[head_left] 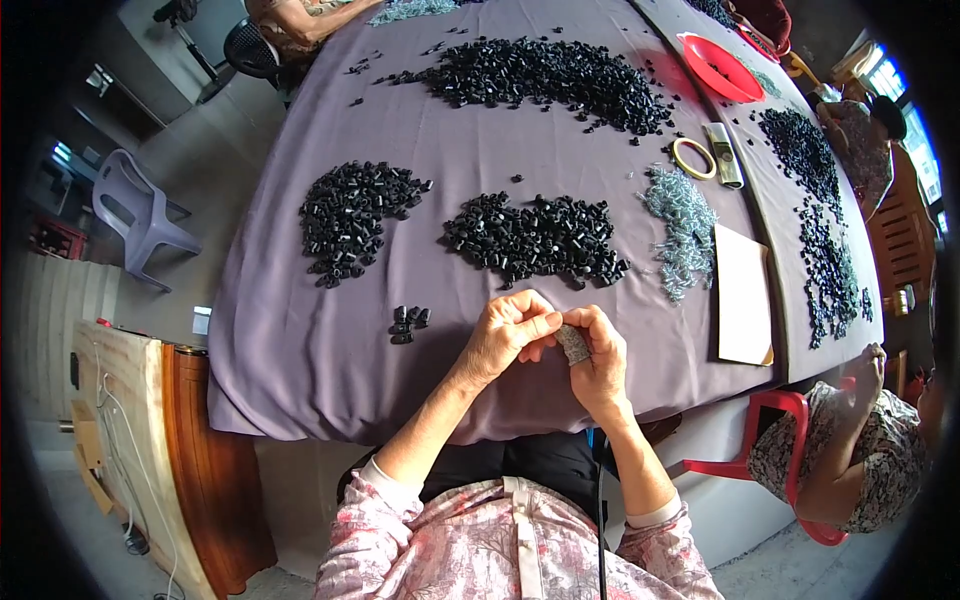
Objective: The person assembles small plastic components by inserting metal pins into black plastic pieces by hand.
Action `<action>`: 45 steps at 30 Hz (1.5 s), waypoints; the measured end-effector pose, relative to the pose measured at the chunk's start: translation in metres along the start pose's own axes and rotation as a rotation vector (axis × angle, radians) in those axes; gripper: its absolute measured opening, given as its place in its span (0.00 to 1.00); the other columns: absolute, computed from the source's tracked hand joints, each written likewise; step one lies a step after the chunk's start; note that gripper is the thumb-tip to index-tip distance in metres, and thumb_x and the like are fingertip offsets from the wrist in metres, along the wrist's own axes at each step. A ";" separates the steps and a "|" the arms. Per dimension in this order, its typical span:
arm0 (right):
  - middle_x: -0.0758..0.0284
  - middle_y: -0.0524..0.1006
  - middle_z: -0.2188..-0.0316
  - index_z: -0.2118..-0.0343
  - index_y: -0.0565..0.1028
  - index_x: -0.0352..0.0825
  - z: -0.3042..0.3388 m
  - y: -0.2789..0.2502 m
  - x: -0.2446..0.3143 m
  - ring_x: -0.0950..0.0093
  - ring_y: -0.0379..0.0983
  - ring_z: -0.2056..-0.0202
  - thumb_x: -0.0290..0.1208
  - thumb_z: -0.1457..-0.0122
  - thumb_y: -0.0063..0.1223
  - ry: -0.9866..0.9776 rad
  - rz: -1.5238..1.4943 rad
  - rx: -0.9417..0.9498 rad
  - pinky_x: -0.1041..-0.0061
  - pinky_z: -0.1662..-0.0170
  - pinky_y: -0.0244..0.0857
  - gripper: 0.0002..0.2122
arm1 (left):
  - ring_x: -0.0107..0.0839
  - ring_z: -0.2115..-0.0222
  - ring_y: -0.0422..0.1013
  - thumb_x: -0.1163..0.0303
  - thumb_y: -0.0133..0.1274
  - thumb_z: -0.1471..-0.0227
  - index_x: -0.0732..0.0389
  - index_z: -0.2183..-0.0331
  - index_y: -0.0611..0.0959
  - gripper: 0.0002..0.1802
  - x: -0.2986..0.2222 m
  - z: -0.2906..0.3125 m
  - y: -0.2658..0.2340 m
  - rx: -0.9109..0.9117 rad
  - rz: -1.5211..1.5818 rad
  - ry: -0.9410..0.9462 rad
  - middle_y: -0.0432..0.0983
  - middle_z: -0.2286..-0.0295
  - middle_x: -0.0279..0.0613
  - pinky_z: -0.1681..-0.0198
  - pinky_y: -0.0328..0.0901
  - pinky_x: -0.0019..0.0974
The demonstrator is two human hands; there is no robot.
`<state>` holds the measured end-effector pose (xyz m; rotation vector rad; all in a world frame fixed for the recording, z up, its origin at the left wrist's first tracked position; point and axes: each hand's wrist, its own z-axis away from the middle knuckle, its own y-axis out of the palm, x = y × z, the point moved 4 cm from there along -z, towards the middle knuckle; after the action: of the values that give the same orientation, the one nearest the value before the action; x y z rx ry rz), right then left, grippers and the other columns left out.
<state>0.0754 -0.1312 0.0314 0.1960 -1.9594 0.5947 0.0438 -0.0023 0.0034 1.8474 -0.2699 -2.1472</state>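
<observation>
My left hand [512, 335] and my right hand [600, 368] meet above the near edge of the cloth-covered table. The left thumb and forefinger are pinched together beside the right fingertips; whatever they hold is too small or hidden. My right fingers are curled closed. A grey speckled piece [573, 343] shows at my right thumb; whether it is wrapped round the thumb or held, I cannot tell. Just beyond my hands lies a pile of small black cylindrical parts [540, 238]. To the left of my wrist sits a small group of the same black parts [408, 323].
Another black pile [355, 220] lies left, a larger one [550, 82] far off. At right are clear small pieces [682, 230], a white board [742, 295], a tape roll [693, 158] and a red basin [720, 68]. A person [850, 460] sits close at right.
</observation>
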 end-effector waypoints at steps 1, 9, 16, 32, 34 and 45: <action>0.64 0.69 0.75 0.69 0.67 0.29 0.000 0.000 -0.001 0.73 0.69 0.71 0.06 0.63 0.34 0.067 -0.032 0.027 0.81 0.66 0.63 0.17 | 0.16 0.86 0.64 0.65 0.51 0.50 0.61 0.76 0.75 0.10 -0.002 0.002 0.003 -0.012 -0.015 -0.007 0.71 0.83 0.32 0.85 0.57 0.20; 0.61 0.70 0.75 0.68 0.65 0.29 0.000 -0.001 -0.005 0.69 0.69 0.71 0.07 0.63 0.33 0.211 -0.065 0.096 0.77 0.64 0.63 0.17 | 0.17 0.86 0.64 0.67 0.44 0.46 0.62 0.75 0.73 0.10 0.003 0.005 0.010 -0.095 -0.191 0.067 0.70 0.83 0.32 0.85 0.59 0.22; 0.61 0.67 0.75 0.68 0.64 0.30 0.000 0.001 0.000 0.66 0.68 0.72 0.09 0.64 0.34 0.071 0.077 0.133 0.75 0.64 0.63 0.16 | 0.17 0.85 0.63 0.65 0.41 0.44 0.61 0.73 0.71 0.11 0.006 0.005 0.008 -0.075 -0.322 0.172 0.67 0.84 0.30 0.84 0.58 0.22; 0.72 0.67 0.76 0.70 0.65 0.32 0.001 0.002 -0.010 0.86 0.60 0.76 0.22 0.42 0.41 0.323 -0.356 0.019 0.88 0.72 0.56 0.01 | 0.18 0.83 0.66 0.70 0.47 0.47 0.62 0.68 0.71 0.06 -0.007 0.005 0.013 -0.029 -0.058 0.063 0.70 0.79 0.33 0.81 0.61 0.22; 0.73 0.67 0.77 0.71 0.65 0.32 0.003 0.000 -0.017 0.86 0.60 0.77 0.21 0.43 0.41 0.395 -0.414 -0.014 0.87 0.73 0.56 0.01 | 0.19 0.82 0.68 0.72 0.48 0.48 0.62 0.66 0.70 0.07 -0.002 0.004 0.014 -0.013 -0.022 0.088 0.71 0.78 0.33 0.80 0.62 0.22; 0.73 0.67 0.79 0.72 0.67 0.31 0.004 0.001 -0.022 0.86 0.60 0.79 0.27 0.42 0.45 0.426 -0.511 -0.015 0.87 0.76 0.56 0.05 | 0.16 0.80 0.66 0.76 0.52 0.52 0.62 0.69 0.77 0.05 -0.003 0.006 0.011 -0.097 -0.217 0.182 0.73 0.76 0.31 0.76 0.63 0.22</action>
<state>0.0821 -0.1351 0.0105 0.4998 -1.4244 0.2554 0.0390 -0.0118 0.0108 2.0798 0.0766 -2.0643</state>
